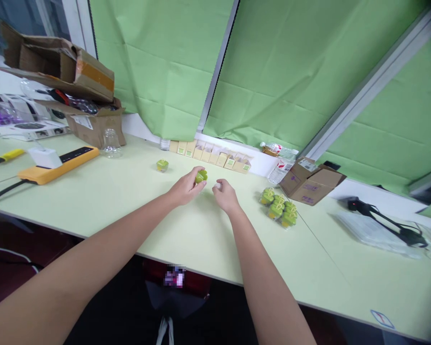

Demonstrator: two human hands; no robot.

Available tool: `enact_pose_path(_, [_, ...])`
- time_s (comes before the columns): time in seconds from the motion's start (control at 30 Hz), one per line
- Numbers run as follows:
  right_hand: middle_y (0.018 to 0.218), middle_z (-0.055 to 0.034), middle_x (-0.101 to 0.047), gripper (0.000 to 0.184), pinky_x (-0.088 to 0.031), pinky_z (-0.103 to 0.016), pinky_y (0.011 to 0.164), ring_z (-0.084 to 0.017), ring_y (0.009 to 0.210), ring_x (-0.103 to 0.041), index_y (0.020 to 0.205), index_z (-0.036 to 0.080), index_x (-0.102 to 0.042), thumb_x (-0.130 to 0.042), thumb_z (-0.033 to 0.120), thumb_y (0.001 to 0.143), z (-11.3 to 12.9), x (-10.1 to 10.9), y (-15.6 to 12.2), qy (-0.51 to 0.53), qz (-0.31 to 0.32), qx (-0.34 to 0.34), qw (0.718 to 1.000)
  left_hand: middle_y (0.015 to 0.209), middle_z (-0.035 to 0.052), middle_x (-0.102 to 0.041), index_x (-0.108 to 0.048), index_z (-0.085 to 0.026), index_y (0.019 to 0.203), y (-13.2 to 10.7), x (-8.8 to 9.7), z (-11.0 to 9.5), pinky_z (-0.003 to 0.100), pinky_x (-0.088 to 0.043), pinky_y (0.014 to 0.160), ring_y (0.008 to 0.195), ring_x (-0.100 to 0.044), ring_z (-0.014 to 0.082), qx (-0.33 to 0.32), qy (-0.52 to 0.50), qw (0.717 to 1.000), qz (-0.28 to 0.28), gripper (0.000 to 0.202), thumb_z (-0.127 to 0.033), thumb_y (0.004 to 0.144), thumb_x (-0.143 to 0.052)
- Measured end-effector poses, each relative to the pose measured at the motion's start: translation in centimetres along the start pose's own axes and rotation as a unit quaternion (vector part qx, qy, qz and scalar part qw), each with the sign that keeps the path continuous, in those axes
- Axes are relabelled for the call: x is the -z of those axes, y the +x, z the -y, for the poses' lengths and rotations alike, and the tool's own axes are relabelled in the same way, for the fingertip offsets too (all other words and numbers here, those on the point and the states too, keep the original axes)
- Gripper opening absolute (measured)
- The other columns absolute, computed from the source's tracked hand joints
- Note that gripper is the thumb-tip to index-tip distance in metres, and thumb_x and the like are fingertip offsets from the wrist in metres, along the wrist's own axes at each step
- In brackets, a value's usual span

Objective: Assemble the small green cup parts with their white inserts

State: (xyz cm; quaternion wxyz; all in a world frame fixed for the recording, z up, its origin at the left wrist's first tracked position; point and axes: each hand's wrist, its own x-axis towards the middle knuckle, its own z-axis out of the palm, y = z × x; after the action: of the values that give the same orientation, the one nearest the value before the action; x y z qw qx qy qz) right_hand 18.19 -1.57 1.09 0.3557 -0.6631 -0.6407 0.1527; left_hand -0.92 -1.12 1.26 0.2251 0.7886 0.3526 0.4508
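Green cap (201, 177) in left hand (185, 188), white piece (217, 185) in right hand (225, 196), caps (278, 208) nearby

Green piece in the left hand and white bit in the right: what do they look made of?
The green piece in the left hand looks like moulded plastic, glossy, with a bright highlight. The white bit in the right hand looks opaque, perhaps plastic, but it is too small to tell.
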Motion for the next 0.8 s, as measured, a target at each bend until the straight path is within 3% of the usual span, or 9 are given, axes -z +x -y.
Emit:
enact_pose_path(0.2, [0.112,-0.0118,-0.065,0.039,-0.046,-0.036,0.095,-0.024,0.102,-0.061,0.111,0.020,-0.068,-0.057,0.013,0.074,-0.5,0.0,-0.1,-0.058,-0.011,0.060,0.996,0.078,0.0002,-0.056,-0.042,-0.020,0.133,0.1,0.0,0.0,0.028,-0.040,0.065,0.065,-0.051,0.0142,0.010,0.006,1.000,-0.007,0.045,-0.043,0.094,-0.046])
enact_pose_path(0.4, [0.105,-0.0068,-0.070,0.041,-0.047,-0.036,0.092,-0.023,0.097,-0.063,0.109,0.024,-0.070,-0.057,0.009,0.073,-0.7,0.1,-0.2,-0.020,0.031,0.050,0.998,0.082,0.0013,-0.058,-0.042,-0.020,0.133,0.1,0.0,0.2,0.028,-0.041,0.066,0.067,-0.053,0.0143,0.005,0.007,1.000,-0.012,0.045,-0.042,0.094,-0.047])
enact_pose_path(0.6, [0.110,-0.0085,-0.069,0.062,-0.048,-0.035,0.088,-0.024,0.099,-0.063,0.128,0.023,-0.057,-0.060,0.007,0.068,-1.2,-0.3,-0.1,-0.030,0.045,0.049,0.997,0.084,0.0023,-0.058,-0.044,-0.020,0.132,0.2,0.0,0.2,0.028,-0.041,0.067,0.069,-0.054,0.0148,-0.003,0.004,1.000,-0.022,0.044,-0.041,0.093,-0.047])
enact_pose_path(0.8, [0.114,-0.0092,-0.066,0.049,-0.048,-0.034,0.089,-0.022,0.098,-0.063,0.116,0.021,-0.063,-0.058,0.006,0.070,-1.3,-0.8,0.0,-0.039,0.055,0.066,0.996,0.077,-0.0003,-0.056,-0.043,-0.020,0.131,0.3,0.0,0.5,0.029,-0.040,0.066,0.064,-0.051,0.0144,0.019,0.013,0.999,-0.046,0.044,-0.041,0.093,-0.046])
